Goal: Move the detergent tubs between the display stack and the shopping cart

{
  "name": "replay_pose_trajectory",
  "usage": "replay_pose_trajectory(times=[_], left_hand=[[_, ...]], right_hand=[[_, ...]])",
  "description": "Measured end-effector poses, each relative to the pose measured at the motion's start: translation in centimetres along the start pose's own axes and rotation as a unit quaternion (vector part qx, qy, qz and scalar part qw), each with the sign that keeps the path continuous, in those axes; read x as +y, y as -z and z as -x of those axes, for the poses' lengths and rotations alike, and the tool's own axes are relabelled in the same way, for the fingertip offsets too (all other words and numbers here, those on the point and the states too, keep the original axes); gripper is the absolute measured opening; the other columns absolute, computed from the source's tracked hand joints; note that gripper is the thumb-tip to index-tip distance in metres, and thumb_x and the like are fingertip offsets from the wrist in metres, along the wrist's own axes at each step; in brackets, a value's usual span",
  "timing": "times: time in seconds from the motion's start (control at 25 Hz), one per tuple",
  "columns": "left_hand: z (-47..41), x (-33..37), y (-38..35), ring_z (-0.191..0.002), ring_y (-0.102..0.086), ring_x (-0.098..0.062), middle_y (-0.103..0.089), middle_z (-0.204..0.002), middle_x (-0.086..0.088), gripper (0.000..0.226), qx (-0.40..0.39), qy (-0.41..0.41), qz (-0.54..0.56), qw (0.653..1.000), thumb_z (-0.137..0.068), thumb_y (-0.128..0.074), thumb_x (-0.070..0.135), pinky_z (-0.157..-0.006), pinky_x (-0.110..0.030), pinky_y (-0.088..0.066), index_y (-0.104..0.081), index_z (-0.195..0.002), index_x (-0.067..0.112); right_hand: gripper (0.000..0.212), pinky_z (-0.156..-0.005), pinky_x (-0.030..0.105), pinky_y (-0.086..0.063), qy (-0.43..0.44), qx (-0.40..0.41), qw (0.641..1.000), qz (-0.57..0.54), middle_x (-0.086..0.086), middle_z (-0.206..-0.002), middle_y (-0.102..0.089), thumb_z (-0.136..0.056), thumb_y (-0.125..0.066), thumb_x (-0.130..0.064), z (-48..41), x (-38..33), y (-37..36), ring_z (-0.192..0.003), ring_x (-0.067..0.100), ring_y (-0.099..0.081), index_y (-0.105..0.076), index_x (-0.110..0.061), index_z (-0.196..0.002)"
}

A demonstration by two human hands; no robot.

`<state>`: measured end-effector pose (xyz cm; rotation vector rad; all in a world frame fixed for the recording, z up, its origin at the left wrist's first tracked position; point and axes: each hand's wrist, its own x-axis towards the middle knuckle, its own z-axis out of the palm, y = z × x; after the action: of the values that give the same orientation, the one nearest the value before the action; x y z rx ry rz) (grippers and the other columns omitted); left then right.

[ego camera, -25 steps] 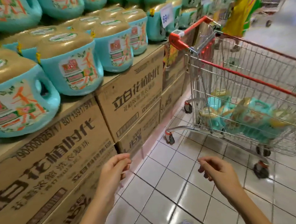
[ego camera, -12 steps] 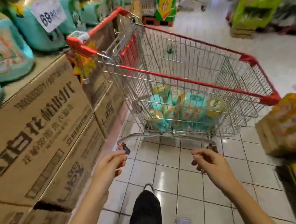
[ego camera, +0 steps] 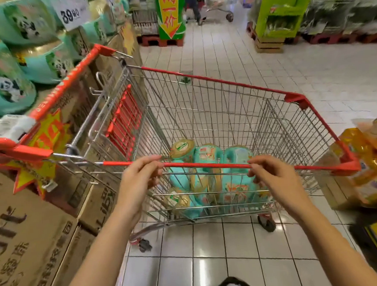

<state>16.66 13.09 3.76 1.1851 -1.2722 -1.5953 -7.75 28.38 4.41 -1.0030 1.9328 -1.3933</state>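
Cart (ego camera: 225,109) stands in aisle straight ahead, side-on, red handle (ego camera: 67,84) at left right beside display stack. Inside, detergent tubs (ego camera: 235,159), teal w/ gold lids, lie jumbled on cart bottom, some tipped on their sides; exact count unclear thru the wire. More teal tubs w/ panda labels, the stack tubs (ego camera: 7,88), sit on top of cardboard boxes (ego camera: 22,232) at left, w/ price sign (ego camera: 70,15) reading 39.90 above them.

Both arms reach fwd: left grip (ego camera: 138,179) & right grip (ego camera: 277,179) are at near red rail (ego camera: 207,164) of cart, apart from each other, the tubs in cart seen btwn them. Left grip: fingers loosely bent across rail, thumb uppermost. Right grip: fingers curled, tips at rail. Can't tell if either actually clasps rail or just sits in front of it; neither has a tub.

Red seat flap (ego camera: 123,122) sits at handle end of cart. White tile floor (ego camera: 214,264) below. Yellow packs (ego camera: 374,167) piled at right, close to cart corner. Far end of aisle blurred.
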Motion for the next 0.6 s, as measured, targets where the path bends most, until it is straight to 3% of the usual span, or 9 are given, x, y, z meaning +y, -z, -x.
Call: replay_pose_trajectory(times=[0.16,0.28,0.48,0.6], left_hand=[[-10.6,1.6,-3.5,-0.058,-0.061,-0.005,-0.069,-0.067,0.005,0.019,-0.017,0.002,-0.006,1.0,-0.092,-0.055,0.002,-0.051,-0.015,-0.048,-0.067,-0.087,0.016],[-19.1,1.2,-6.3,-0.054,-0.056,-0.006,-0.064,-0.068,0.001,0.015,0.011,0.037,-0.017,0.999,-0.093,-0.056,0.007,-0.051,-0.017,-0.044,-0.065,-0.086,0.017],[-31.0,-2.9,-8.6,-0.054,-0.053,-0.007,-0.059,-0.073,-0.004,0.014,0.065,0.116,-0.069,0.989,-0.093,-0.059,0.01,-0.046,-0.015,-0.041,-0.062,-0.082,0.017],[-36.0,-7.4,-8.4,-0.05,-0.056,-0.007,-0.058,-0.074,-0.006,0.018,0.081,0.166,-0.114,0.976,-0.094,-0.057,0.007,-0.041,-0.013,-0.037,-0.06,-0.079,0.018]], right_hand=[[0.012,-0.052,0.012,-0.045,-0.004,0.002,1.0,0.018,0.007,-0.077,-0.066,-0.093,-0.057,-0.003,-10.8,0.6,-0.2,-0.053,-0.003,-0.057,-0.065,-0.01,-0.098],[0.013,-0.055,0.011,-0.045,-0.004,-0.026,0.998,0.058,0.005,-0.077,-0.066,-0.093,-0.057,-0.005,-20.1,2.8,-1.5,-0.058,-0.003,-0.059,-0.066,-0.011,-0.1],[0.018,-0.077,0.041,-0.05,-0.032,-0.09,0.988,0.124,0.016,-0.089,-0.066,-0.092,-0.059,-0.009,-34.4,7.4,-5.2,-0.079,0.025,-0.059,-0.064,-0.008,-0.109],[0.029,-0.076,0.038,-0.051,-0.058,-0.129,0.977,0.161,0.009,-0.086,-0.062,-0.091,-0.057,-0.009,-40.4,11.3,-8.4,-0.079,0.025,-0.06,-0.058,-0.009,-0.121]])
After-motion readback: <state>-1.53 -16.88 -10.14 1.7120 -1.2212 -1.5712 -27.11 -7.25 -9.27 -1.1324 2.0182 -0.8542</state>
